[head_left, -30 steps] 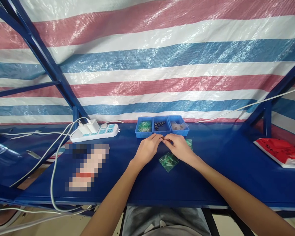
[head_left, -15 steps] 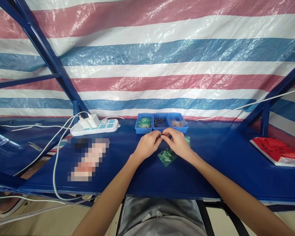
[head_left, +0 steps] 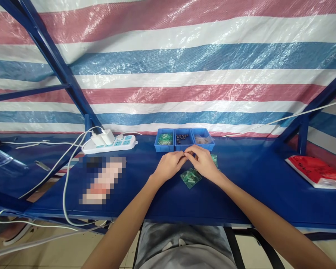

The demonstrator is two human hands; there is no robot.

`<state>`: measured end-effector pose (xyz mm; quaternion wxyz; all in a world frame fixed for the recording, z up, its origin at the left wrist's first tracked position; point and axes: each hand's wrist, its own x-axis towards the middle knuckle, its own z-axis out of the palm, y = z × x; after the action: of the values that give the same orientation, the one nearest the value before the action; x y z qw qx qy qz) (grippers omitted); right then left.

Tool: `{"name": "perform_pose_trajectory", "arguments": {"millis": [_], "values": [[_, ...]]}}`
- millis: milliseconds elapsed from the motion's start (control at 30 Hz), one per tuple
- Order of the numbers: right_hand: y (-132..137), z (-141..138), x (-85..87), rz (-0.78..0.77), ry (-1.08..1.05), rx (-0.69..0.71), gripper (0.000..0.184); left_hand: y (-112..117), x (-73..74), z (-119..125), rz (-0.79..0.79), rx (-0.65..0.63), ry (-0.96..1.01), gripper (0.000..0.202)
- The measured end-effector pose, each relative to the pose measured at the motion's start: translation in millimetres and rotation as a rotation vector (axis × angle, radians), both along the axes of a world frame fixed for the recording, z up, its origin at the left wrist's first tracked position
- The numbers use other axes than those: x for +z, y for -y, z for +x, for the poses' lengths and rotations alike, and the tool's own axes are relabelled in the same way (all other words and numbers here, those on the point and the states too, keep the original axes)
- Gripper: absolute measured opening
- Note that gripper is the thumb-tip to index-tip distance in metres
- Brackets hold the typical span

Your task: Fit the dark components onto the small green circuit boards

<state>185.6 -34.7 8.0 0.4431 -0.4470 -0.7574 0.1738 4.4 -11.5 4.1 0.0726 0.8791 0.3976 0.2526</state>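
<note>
My left hand [head_left: 170, 164] and my right hand [head_left: 202, 160] meet fingertip to fingertip just in front of the blue bins. Both are closed in a pinch; whatever lies between the fingers is too small and hidden to name. Under my right hand, on the blue table [head_left: 168, 205], lies a clear bag with green pieces [head_left: 190, 178]. A second green packet [head_left: 214, 160] shows partly behind that hand. Beyond stand three joined bins: the left bin [head_left: 164, 148] holds green packets, the middle bin [head_left: 184, 131] small dark parts, the right bin [head_left: 210, 145] small clear-looking pieces.
At the back left lies a white power strip [head_left: 109, 147] with plugged-in chargers and loose white cables [head_left: 65, 186]. A red and white package [head_left: 316, 172] rests at the right. Blue frame posts [head_left: 56, 71] and a striped tarp [head_left: 196, 86] close off the back.
My hands stay pinched together in nearly the same place, with only slight finger movement. The whole view has shifted a little; the bins and bags have not moved on the table.
</note>
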Motion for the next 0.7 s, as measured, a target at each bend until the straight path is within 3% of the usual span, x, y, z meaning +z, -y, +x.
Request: {"name": "perform_pose_trajectory", "arguments": {"millis": [267,467,700], "values": [[-6.1,4.9,0.8,-0.092,-0.013,-0.033,0.022,-1.0,-0.7,-0.4,0.027,0.060,0.058,0.032],[-7.8,7.3,-0.8,-0.190,0.006,0.024,0.022,-2.7,-3.1,-0.5,0.038,0.058,0.052,0.028],[-6.0,5.3,1.5,-0.191,0.020,-0.004,0.023,-2.4,-5.2,0.2,0.062,0.039,0.026,0.022]]}}
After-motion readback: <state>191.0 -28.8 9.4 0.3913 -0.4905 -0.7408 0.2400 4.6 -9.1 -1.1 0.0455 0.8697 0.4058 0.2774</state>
